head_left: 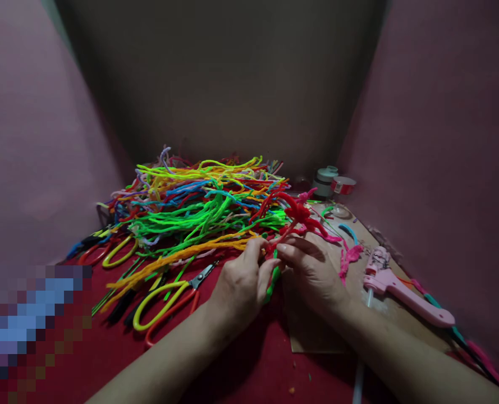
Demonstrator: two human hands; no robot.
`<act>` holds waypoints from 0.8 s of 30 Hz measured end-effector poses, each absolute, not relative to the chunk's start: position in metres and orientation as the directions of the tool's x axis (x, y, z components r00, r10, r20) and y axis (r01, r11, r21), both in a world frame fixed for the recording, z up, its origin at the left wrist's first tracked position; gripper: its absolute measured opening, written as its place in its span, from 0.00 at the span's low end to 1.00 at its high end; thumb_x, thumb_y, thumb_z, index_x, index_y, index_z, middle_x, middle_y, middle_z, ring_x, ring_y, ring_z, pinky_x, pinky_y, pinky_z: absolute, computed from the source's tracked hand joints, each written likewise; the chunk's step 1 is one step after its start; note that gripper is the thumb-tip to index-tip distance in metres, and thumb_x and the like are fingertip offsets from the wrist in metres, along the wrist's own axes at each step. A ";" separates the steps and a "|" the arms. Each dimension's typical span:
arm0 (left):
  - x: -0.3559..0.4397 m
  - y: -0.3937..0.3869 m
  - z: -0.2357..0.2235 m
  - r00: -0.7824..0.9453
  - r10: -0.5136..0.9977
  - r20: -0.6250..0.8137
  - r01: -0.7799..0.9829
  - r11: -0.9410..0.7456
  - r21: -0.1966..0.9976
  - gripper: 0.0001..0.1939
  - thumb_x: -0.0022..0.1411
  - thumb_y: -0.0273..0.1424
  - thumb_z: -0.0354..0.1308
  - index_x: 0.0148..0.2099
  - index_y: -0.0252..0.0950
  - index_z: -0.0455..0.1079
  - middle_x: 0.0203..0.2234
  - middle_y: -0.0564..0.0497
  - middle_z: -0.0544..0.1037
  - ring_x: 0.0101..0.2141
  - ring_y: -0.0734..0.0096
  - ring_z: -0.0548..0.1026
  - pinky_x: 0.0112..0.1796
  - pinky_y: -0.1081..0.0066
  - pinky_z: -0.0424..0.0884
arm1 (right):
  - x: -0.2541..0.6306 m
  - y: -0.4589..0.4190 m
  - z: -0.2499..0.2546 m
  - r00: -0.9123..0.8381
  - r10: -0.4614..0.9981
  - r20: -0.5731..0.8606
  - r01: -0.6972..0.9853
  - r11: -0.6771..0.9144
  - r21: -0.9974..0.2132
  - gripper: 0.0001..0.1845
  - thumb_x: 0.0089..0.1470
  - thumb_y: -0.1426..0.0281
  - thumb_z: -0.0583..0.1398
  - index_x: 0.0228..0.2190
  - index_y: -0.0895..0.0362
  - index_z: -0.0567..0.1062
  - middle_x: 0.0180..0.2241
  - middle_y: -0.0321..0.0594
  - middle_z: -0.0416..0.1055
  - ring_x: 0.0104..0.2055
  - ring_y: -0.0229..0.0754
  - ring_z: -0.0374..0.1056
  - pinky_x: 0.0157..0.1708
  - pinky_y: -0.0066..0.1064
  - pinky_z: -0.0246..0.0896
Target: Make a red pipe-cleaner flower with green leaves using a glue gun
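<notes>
Both hands meet in the middle of the head view over a red pipe-cleaner flower (297,213) with a short green pipe cleaner (273,280) hanging below it. My left hand (245,275) pinches the work from the left, its thumb and forefinger pressed together near the green piece. From the right, my right hand (310,266) has its fingers closed at the flower's base. The exact grip between the fingertips is partly hidden. Just left of my left hand lie scissors (182,289) with yellow and orange handles.
Behind the hands spreads a heap of colourful pipe cleaners (198,207). A pink glue gun (413,294) rests on a brown board (350,224) at right, with pink scraps. A tape roll (344,185) and a small jar (325,182) stand at the back. Other scissors (120,252) lie left.
</notes>
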State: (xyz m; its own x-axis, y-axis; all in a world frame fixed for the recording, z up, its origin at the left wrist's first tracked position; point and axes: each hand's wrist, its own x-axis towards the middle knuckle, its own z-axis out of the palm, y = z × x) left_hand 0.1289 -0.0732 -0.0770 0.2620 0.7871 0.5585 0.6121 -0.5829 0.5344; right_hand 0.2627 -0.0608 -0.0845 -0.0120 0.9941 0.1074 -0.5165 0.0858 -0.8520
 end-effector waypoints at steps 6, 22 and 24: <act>0.121 -0.064 -0.090 0.465 0.505 0.727 0.724 -0.690 0.017 0.08 0.62 0.23 0.47 0.44 0.31 0.62 0.28 0.47 0.74 0.27 0.70 0.74 0.26 0.74 0.68 | 0.264 -0.060 -0.089 0.022 0.984 0.179 -0.351 0.175 -0.920 0.02 0.42 0.71 0.64 0.21 0.55 0.77 0.24 0.33 0.68 0.30 0.38 0.62 0.33 0.31 0.57; 0.127 -0.069 -0.058 0.481 0.874 -0.074 -0.322 0.254 0.912 0.08 0.61 0.31 0.51 0.29 0.35 0.61 0.14 0.61 0.63 0.08 0.88 0.49 0.09 0.82 0.57 | 0.265 -0.060 -0.082 -0.222 0.957 0.188 -0.477 0.061 -0.877 0.05 0.45 0.72 0.62 0.20 0.56 0.75 0.23 0.34 0.71 0.34 0.40 0.66 0.42 0.35 0.56; 0.126 -0.067 -0.060 0.552 0.830 -0.081 -0.384 0.339 0.859 0.07 0.61 0.29 0.50 0.29 0.34 0.61 0.15 0.61 0.62 0.09 0.88 0.47 0.08 0.83 0.57 | 0.265 -0.059 -0.082 -0.235 0.957 0.169 -0.511 0.026 -0.859 0.04 0.45 0.73 0.63 0.21 0.56 0.76 0.24 0.34 0.72 0.35 0.40 0.67 0.42 0.34 0.57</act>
